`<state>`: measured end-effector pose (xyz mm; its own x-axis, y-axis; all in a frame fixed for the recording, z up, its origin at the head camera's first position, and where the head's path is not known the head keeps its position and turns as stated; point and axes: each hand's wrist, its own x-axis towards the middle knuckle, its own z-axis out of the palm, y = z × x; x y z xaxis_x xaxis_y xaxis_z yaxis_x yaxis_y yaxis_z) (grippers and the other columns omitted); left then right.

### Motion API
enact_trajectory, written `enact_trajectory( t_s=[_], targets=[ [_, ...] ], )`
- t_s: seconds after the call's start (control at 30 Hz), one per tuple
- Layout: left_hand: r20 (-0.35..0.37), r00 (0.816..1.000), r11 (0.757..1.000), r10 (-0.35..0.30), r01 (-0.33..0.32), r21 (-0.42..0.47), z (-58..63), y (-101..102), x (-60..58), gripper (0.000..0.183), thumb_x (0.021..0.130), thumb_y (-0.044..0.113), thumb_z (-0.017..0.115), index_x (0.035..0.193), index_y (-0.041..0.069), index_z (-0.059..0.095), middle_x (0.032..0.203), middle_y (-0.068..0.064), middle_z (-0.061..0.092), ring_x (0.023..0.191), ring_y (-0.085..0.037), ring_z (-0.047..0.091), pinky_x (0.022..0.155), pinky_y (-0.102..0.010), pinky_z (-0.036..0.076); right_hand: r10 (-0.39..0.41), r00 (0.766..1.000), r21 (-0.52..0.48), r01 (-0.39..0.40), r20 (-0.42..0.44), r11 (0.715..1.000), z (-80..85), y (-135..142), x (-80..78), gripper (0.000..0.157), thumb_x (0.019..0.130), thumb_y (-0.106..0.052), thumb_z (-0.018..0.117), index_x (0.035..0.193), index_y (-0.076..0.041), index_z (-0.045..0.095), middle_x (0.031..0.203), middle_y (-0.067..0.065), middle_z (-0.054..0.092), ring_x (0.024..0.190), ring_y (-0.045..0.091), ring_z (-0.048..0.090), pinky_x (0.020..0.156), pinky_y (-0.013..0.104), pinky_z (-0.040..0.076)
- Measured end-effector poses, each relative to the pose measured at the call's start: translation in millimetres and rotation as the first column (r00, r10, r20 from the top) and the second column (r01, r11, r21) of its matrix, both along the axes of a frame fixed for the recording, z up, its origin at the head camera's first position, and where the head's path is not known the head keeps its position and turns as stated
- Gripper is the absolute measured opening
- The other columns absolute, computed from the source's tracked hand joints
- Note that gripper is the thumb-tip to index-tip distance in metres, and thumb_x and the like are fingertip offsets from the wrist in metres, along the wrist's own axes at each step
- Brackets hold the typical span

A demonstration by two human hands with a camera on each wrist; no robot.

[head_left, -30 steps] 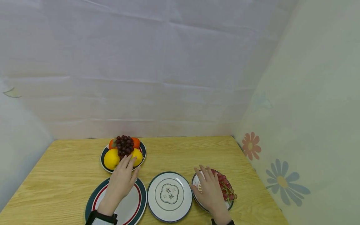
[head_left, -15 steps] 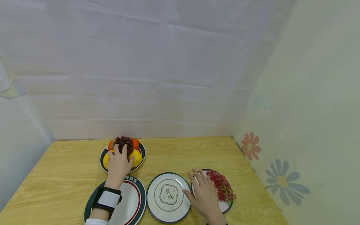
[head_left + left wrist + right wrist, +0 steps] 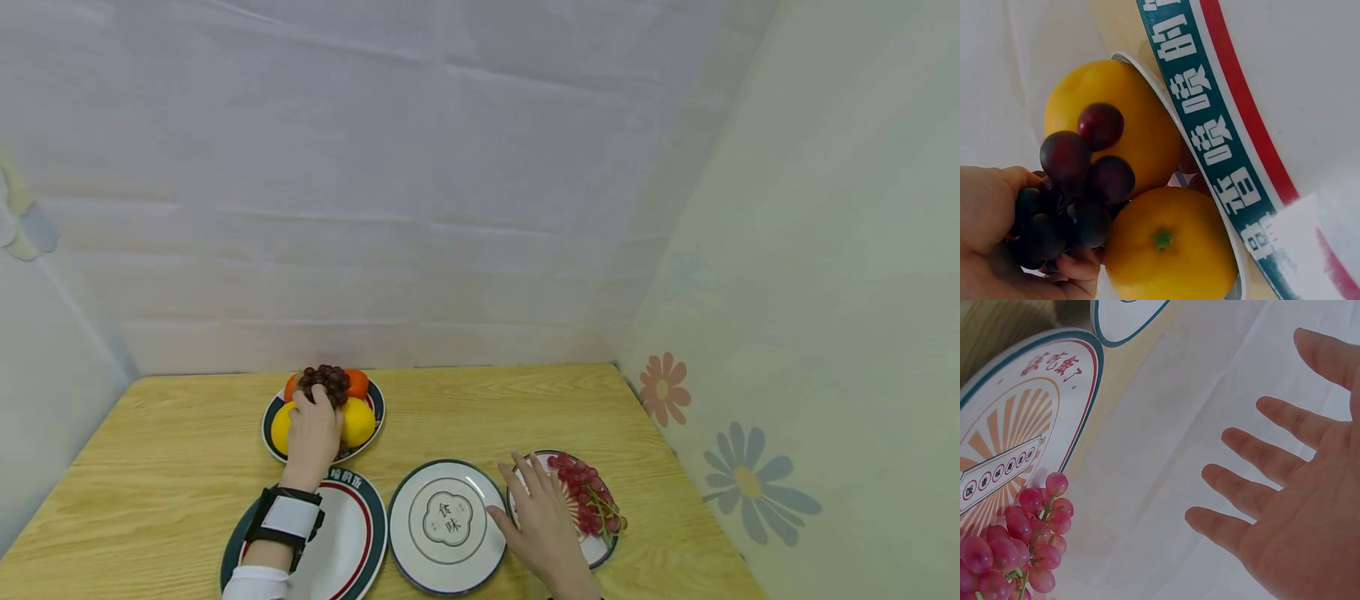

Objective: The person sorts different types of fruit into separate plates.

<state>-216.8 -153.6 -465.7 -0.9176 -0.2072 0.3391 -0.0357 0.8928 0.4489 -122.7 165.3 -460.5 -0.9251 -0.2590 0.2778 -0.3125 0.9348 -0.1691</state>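
Gripping the dark grapes [image 3: 327, 379], the left hand [image 3: 315, 437] reaches to the fruit bowl [image 3: 379, 410] near the far edge of the worktop [image 3: 465, 408], left of its middle, beside the yellow fruits [image 3: 358, 422]. The right hand [image 3: 546, 527] holds nothing, fingers spread apart, near the pink grapes [image 3: 587, 492] toward the right edge. Between them lies the middle plate [image 3: 447, 527].

The wooden table [image 3: 480, 417] carried a fruit dish [image 3: 378, 412] behind and, in front, a large plate [image 3: 341, 537], a smaller plate [image 3: 447, 518] and a grape plate [image 3: 596, 552].
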Motion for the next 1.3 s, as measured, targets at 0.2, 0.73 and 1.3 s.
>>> enact_trajectory(
  t_s=[0.2,0.73,1.3],
  targets=[
    [-0.113,0.994,0.999,-0.014,0.018,0.029,7.1,4,3.9,0.041,0.089,0.008,0.059,0.119,-0.012,0.039,0.107,-0.036,0.04,0.081,-0.045,0.048,0.062,-0.056,0.054,-0.003,0.999,-0.004,0.003,-0.032,1.0,1.3,0,-0.5,0.056,0.081,-0.042,0.067,0.128,-0.014,0.054,0.139,0.011,0.046,0.131,0.034,0.035,0.101,0.06,0.038],
    [-0.09,0.872,0.877,-0.481,0.476,-0.071,35.6,77,48.8,0.034,0.083,0.016,0.069,0.113,0.01,0.053,0.108,-0.011,0.054,0.094,-0.019,0.056,0.081,-0.036,0.057,0.082,0.981,-0.029,-0.089,-0.176,0.996,7.7,-7,-4.4,0.081,0.071,-0.042,0.077,0.139,-0.013,0.041,0.142,0.011,0.042,0.127,0.032,0.041,0.096,0.055,0.045],
    [0.17,0.524,0.543,-0.835,0.834,0.098,22.9,110,72.8,0.03,0.089,0.022,0.061,0.117,0.022,0.049,0.119,0.001,0.053,0.102,-0.009,0.051,0.086,-0.03,0.053,0.31,0.947,-0.141,-0.319,-0.08,0.937,0.7,-15,-2.9,0.048,0.075,-0.027,0.077,0.113,-0.009,0.056,0.114,0.008,0.061,0.097,0.015,0.062,0.076,0.033,0.057]
  ],
)
